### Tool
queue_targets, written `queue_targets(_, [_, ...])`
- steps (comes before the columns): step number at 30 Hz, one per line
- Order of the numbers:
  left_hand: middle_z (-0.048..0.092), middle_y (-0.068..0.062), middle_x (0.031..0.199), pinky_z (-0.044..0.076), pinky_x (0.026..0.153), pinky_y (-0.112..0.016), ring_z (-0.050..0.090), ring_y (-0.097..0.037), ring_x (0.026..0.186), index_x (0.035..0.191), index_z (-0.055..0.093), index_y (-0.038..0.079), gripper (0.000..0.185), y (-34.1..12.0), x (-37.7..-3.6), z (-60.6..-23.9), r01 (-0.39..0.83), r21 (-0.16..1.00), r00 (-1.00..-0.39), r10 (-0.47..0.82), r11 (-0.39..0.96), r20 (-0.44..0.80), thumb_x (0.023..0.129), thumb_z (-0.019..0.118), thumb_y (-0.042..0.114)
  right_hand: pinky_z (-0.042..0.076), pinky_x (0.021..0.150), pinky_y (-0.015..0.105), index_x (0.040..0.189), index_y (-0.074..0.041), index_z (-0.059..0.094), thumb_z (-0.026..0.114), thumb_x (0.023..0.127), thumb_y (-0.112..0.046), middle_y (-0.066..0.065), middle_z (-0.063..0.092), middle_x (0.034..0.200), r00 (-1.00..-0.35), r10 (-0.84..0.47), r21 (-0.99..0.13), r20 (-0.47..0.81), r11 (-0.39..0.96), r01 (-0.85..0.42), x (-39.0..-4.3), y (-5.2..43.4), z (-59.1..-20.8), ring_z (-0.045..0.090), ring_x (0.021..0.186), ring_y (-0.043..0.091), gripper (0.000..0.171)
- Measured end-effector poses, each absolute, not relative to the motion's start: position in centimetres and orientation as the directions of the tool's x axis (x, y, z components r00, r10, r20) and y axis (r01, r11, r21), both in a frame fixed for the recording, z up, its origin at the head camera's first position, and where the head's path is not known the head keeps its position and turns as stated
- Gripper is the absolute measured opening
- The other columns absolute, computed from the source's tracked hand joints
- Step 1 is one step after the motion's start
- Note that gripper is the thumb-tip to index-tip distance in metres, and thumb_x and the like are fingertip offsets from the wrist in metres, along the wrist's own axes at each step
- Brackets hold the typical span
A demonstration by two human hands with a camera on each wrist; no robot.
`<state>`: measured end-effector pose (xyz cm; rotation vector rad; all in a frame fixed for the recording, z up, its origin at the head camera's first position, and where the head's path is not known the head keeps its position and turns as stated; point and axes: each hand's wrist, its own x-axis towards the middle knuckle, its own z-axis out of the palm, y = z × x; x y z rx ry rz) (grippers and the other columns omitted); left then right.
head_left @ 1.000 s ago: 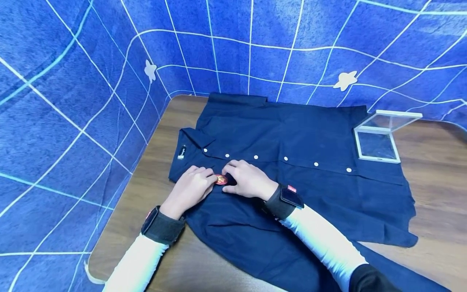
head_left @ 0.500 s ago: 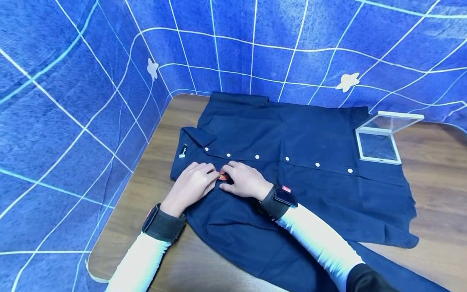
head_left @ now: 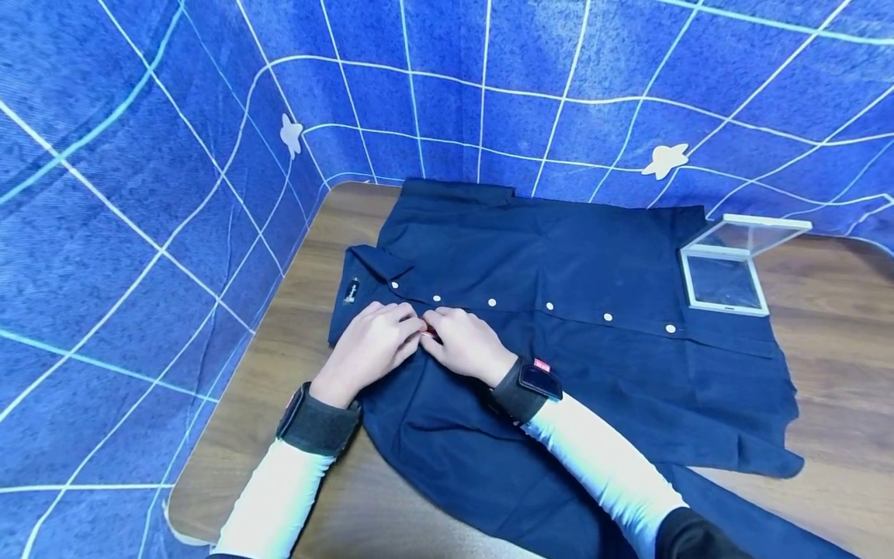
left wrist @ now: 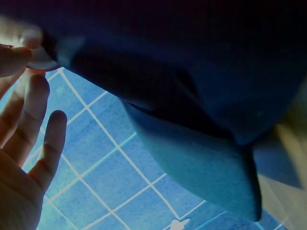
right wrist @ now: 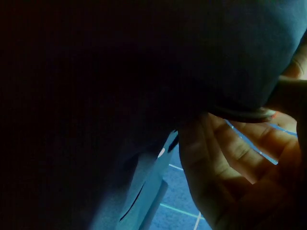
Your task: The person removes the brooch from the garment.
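While both hands meet on shirt near table's left edge, left hand and right hand pinch small red badge below button placket. Judgement: keep fabric flat, steady pinch, badge level, fingertips clear of pin.

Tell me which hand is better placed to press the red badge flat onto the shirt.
Probably the right hand: its fingertips sit over the red badge, which peeks out beside them on the shirt. The left hand meets it from the collar side, seemingly steadying.
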<state>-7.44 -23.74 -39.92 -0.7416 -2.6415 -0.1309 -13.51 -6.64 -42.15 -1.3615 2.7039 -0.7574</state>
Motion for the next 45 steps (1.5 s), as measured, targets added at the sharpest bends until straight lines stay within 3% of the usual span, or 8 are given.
queue_targets(6, [0.069,-0.002,0.091,0.051,0.076,-0.037,0.068,-0.02,0.083,0.094,0.075,0.011,0.008,-23.9,-7.9,-39.2,0.512,0.077,-0.825,0.464,0.856,0.323,0.088,0.071,0.015,0.044,0.057,0.029,0.077,-0.011,0.057,0.062,0.095,-0.018,0.001,0.055,0.069,-0.61,-0.753,-0.455,0.248,0.465,-0.76,-13.6,-6.6,-42.5,0.058,0.065,0.016,0.02])
queue_targets(11, [0.072,-0.006,0.101,0.054,0.086,-0.041,0.07,-0.023,0.093,0.101,0.073,0.01,0.015,-25.1,-8.1,-38.3,0.403,0.23,-0.908,0.355,0.886,0.222,0.087,0.073,0.016,0.048,0.064,0.028,0.09,-0.011,0.065,0.062,0.095,-0.016,0.0,0.062,0.079,-0.615,-0.751,-0.49,0.242,0.453,-0.745,-13.6,-6.6,-42.8,0.059,0.069,0.013,0.008])
queue_targets(15, [0.072,-0.008,0.107,0.052,0.091,-0.043,0.069,-0.026,0.102,0.105,0.072,0.009,0.019,-25.9,-8.3,-38.0,0.319,0.271,-0.947,0.296,0.908,0.122,0.088,0.073,0.015,0.05,0.066,0.028,0.096,-0.01,0.068,0.063,0.092,-0.013,0.0,0.065,0.084,-0.628,-0.743,-0.511,0.231,0.457,-0.728,-13.6,-6.5,-42.9,0.059,0.071,0.012,0.007])
queue_targets(20, [0.072,-0.008,0.107,0.052,0.094,-0.043,0.068,-0.027,0.105,0.104,0.073,0.007,0.015,-25.9,-8.6,-38.9,0.322,0.299,-0.945,0.322,0.898,0.049,0.09,0.07,0.013,0.05,0.066,0.027,0.093,-0.011,0.067,0.062,0.091,-0.012,0.0,0.065,0.085,-0.634,-0.742,-0.531,0.217,0.455,-0.715,-13.6,-6.4,-42.9,0.059,0.072,0.012,0.005])
queue_targets(38, [0.07,-0.002,0.086,0.054,0.079,-0.035,0.067,-0.019,0.082,0.091,0.076,0.011,0.006,-25.4,-9.3,-40.7,0.384,0.296,-0.923,0.364,0.875,0.123,0.088,0.072,0.014,0.053,0.073,0.03,0.097,-0.009,0.066,0.063,0.093,-0.011,0.002,0.066,0.089,-0.608,-0.755,-0.558,0.245,0.403,-0.725,-13.5,-6.3,-43.0,0.063,0.08,0.014,0.005])
queue_targets(45, [0.071,-0.001,0.086,0.055,0.08,-0.037,0.068,-0.019,0.084,0.094,0.078,0.011,0.011,-25.2,-9.1,-40.0,0.369,0.281,-0.929,0.348,0.886,0.122,0.091,0.07,0.018,0.048,0.064,0.025,0.094,-0.011,0.067,0.065,0.093,-0.018,-0.001,0.061,0.081,-0.637,-0.726,-0.538,0.261,0.438,-0.72,-13.4,-6.3,-42.7,0.057,0.071,0.012,0.008])
